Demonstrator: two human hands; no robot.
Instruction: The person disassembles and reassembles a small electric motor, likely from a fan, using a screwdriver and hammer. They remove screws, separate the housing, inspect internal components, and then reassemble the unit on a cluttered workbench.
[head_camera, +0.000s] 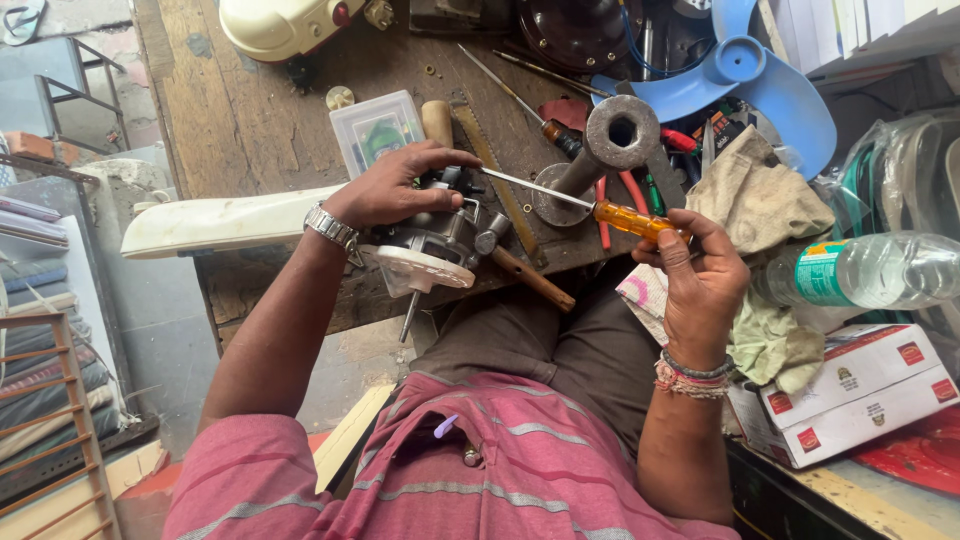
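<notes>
A: How is the fan motor (440, 235) held?

B: It is clasped from above by the left hand (385, 188), fingers wrapped over the top of the metal housing, and pressed against the near edge of the wooden surface (250, 120). That way it is braced and cannot turn under the tool. The white round plate and the shaft are pointed down toward the lap.

A: And the right hand (700, 275)?

B: It is closed around the orange handle of a screwdriver (570, 197). The long blade is laid almost level across the surface so that its tip reaches the motor just beside the left fingers. Whether the tip is seated in a screw cannot be told; that spot is hidden by the fingers.

A: What is kept close by?

B: A hammer (500, 240) lies touching the motor, its wooden handle sticking out over the edge. A clear plastic box (375, 130) sits just behind the left hand. A heavy metal socket piece (610, 140) stands behind the blade, a blue fan blade (760, 80) is further back, and a rag (750, 195) and plastic bottle (860, 270) lie to the right.
</notes>
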